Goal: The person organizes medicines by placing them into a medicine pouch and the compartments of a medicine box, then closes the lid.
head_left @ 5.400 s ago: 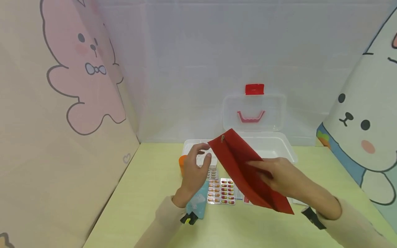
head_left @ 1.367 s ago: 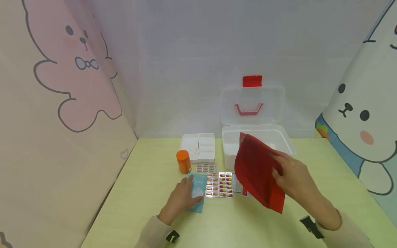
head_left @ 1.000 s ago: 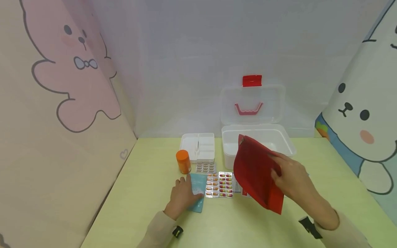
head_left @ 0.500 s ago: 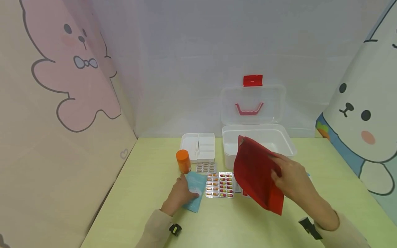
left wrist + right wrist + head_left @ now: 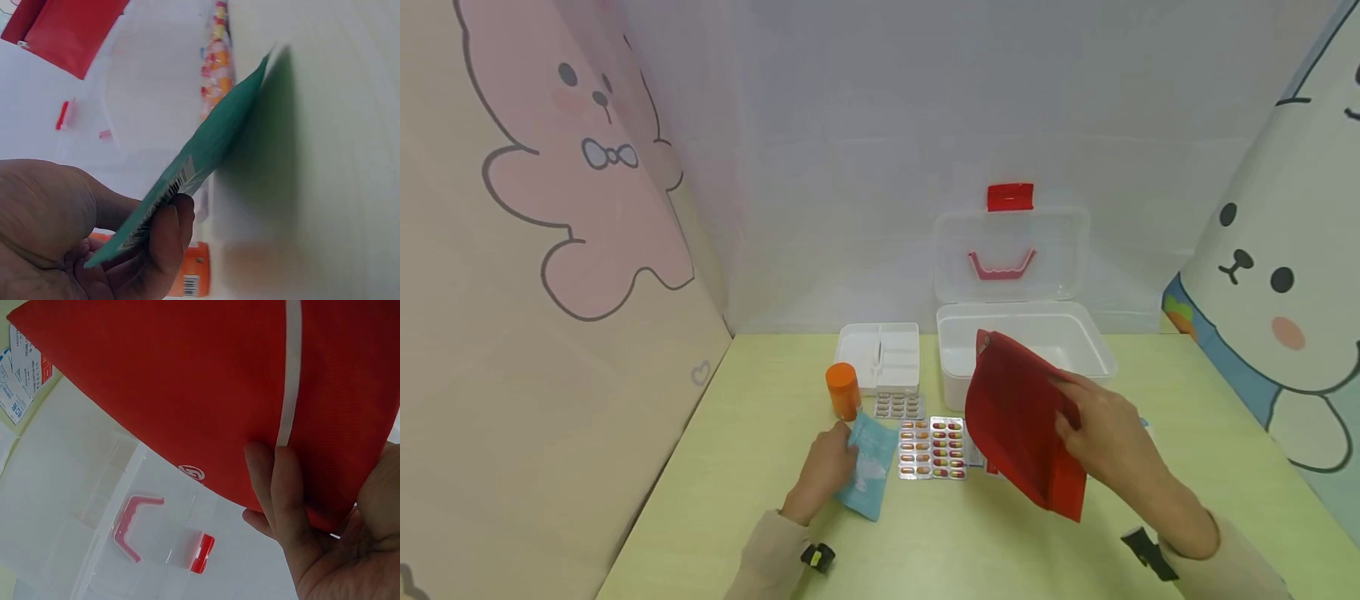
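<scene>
Blue packet point(image 5: 871, 475) juts to the right of my left fingers point(image 5: 164, 240), which hold it in a pinch, tilted over the counter point(image 5: 737, 450); whether its edge touches down, I cannot tell. From the head it looks light blue with a pale print; only the left wrist view shows the barcode point(image 5: 180, 182) beside those fingers, the packet darker and greener there. An orange bottle point(image 5: 844, 392) stands just beyond them. My right fingers point(image 5: 287, 494) grip a red pouch point(image 5: 1018, 425) slanting out to their left; only the right wrist view shows its white stripe point(image 5: 292, 369) and small emblem point(image 5: 192, 471).
</scene>
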A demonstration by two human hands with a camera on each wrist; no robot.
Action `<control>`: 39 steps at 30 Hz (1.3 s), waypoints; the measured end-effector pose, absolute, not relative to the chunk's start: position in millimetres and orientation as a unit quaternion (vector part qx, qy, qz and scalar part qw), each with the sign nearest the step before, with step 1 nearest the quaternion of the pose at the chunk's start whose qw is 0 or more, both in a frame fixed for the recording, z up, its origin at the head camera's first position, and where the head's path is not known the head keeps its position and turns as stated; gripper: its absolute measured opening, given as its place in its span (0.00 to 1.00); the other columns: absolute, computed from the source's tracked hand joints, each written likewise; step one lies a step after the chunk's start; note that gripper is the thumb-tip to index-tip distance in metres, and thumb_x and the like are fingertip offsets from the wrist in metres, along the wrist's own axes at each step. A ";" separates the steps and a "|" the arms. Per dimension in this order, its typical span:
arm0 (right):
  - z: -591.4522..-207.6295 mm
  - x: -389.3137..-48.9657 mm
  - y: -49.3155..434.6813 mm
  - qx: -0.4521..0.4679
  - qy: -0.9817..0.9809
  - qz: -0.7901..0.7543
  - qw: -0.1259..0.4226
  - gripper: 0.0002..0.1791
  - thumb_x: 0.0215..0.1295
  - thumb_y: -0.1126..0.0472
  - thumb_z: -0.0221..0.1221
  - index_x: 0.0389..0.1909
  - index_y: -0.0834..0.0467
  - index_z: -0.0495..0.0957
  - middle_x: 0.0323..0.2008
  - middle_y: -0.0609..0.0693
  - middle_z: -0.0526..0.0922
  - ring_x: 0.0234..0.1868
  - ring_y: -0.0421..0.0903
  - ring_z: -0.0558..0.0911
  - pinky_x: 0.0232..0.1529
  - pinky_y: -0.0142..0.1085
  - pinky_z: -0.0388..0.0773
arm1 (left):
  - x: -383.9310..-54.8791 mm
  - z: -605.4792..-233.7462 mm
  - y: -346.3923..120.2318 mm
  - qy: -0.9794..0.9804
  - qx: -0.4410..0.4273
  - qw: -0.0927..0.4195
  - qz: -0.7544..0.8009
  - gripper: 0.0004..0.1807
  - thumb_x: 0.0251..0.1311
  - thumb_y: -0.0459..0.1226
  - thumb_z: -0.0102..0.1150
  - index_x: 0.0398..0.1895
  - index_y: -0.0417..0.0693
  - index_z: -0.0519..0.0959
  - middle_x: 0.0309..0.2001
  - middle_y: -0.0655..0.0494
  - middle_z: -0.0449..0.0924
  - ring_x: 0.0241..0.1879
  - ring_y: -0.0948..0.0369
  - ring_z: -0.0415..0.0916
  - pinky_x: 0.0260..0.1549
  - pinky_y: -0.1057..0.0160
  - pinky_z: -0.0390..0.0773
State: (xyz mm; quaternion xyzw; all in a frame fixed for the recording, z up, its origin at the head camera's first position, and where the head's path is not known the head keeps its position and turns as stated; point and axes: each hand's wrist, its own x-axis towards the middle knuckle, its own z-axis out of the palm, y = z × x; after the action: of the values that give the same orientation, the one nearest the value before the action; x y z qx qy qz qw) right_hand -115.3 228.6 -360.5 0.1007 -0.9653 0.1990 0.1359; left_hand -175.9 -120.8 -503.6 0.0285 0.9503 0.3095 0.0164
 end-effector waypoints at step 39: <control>-358.9 -115.3 208.5 0.071 -0.966 0.224 0.107 0.25 0.55 0.70 0.64 0.56 0.68 0.75 0.48 0.65 0.80 0.37 0.56 0.81 0.28 0.45 0.84 | -129.8 -378.2 -54.8 0.811 0.180 -0.213 0.514 0.04 0.59 0.26 0.52 0.34 0.40 0.70 0.15 0.55 0.71 0.13 0.73 0.58 0.13 0.73 0.63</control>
State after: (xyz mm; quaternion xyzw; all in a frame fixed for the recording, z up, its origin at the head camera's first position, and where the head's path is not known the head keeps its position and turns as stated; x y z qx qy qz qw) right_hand -115.3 208.5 -358.9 0.0705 -0.9661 0.2237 0.1075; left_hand -129.8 -54.8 -378.2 0.1805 0.8114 0.5137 -0.2126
